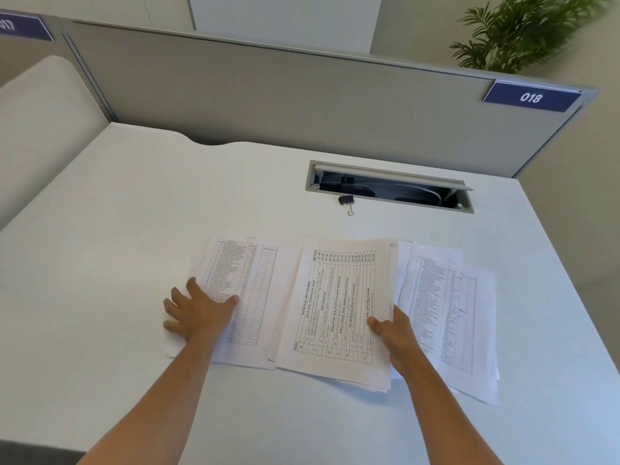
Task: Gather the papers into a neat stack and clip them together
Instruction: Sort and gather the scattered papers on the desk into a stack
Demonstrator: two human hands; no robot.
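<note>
Printed papers lie spread on the white desk in three overlapping groups. The left sheets [255,286] carry a long table. My left hand [198,310] rests flat on their left edge, fingers apart. The middle stack [339,307] lies on top, its right edge pinched by my right hand [392,333], thumb over the page and fingers under it. The right sheets [449,307] lie partly beneath that hand. A black binder clip [347,201] sits alone beyond the papers, near the cable slot.
An open cable slot [389,187] is cut into the white desk [117,246] behind the clip. A grey partition [268,95] with a blue label "018" [531,97] closes the far side. A plant [523,31] stands behind it at the right.
</note>
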